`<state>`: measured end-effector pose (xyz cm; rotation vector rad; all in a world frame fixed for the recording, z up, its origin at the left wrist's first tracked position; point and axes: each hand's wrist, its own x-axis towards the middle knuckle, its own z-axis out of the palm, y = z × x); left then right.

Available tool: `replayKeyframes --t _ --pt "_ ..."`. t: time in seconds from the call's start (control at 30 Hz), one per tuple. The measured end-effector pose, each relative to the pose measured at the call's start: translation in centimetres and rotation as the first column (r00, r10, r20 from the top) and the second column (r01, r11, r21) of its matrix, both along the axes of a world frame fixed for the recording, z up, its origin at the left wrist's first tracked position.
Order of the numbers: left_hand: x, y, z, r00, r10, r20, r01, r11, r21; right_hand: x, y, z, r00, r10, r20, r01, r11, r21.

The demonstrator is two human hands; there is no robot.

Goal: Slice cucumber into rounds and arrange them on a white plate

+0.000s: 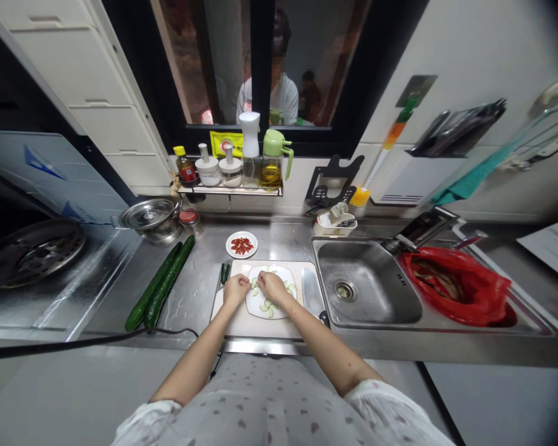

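Over a white squarish plate (pixel 252 308), my left hand (pixel 237 288) and my right hand (pixel 271 286) face each other with curled, closed fingers. What their fingertips hold is too small to make out; pale green bits show between them. Thin cucumber slices (pixel 268 308) lie on the plate in curved, flower-like groups. The plate rests on a light cutting board (pixel 242 328). Short dark green cucumber pieces (pixel 225 272) lie at the board's upper left corner. A broad-bladed knife (pixel 311 290) lies along its right side, near my right forearm.
Beyond the board sits a small plate of red pieces (pixel 242 245). Two whole cucumbers (pixel 162 285) and a lidded steel pot (pixel 152 218) are left. A sink (pixel 367 282) and a red plastic bag (pixel 460 285) are right. A black cable (pixel 97 341) crosses the counter's front left.
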<state>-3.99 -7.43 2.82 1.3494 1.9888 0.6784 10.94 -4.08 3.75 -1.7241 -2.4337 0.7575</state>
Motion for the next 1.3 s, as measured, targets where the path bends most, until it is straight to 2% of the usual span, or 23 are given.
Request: replayKeyframes --t 0.27,0.63,1.03,1.3 --pt "0.3 -0.1 -0.6 0.991 -0.060 -0.117 0.059 0.998 -0.017 -0.3 0.1 -1.1 0.997 0.026 0.070 -0.026 1.000 -0.008" --pt "0.4 0.1 -1.1 0.956 -0.148 -0.255 0.152 0.988 -0.003 -0.7 0.2 -1.4 0.992 0.051 0.115 -0.052 0.999 0.006" --pt "0.2 -1.1 -1.1 0.964 -0.101 -0.247 0.113 0.993 0.036 -0.3 -0.5 -0.6 0.994 0.034 0.108 -0.039 0.998 0.048" --pt "0.3 -1.4 -1.1 0.944 -0.187 -0.271 0.206 0.978 0.043 -0.5 -1.7 -0.8 0.995 0.023 0.101 -0.029 0.998 0.054"
